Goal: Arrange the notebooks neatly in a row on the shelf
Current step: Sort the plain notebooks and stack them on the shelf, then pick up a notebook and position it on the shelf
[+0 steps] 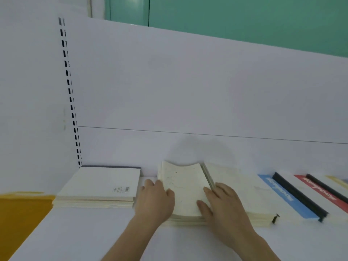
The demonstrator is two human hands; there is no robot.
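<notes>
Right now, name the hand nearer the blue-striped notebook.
Right. The right hand holds the middle stack, left of the blue-striped notebook; the left hand is farther left, at that stack's edge.

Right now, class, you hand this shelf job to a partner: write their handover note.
Left hand: grips the left edge of the top notebook on the middle stack.
Right hand: grips its right edge; the notebook bows between them.
Left stack lies squared at the left end of the shelf; a cream stack, a blue-banded notebook and a red-banded notebook lie to the right and appear angled.
Done: left stack. Left: flatten and square the middle stack, then straighten those on the right.
</notes>
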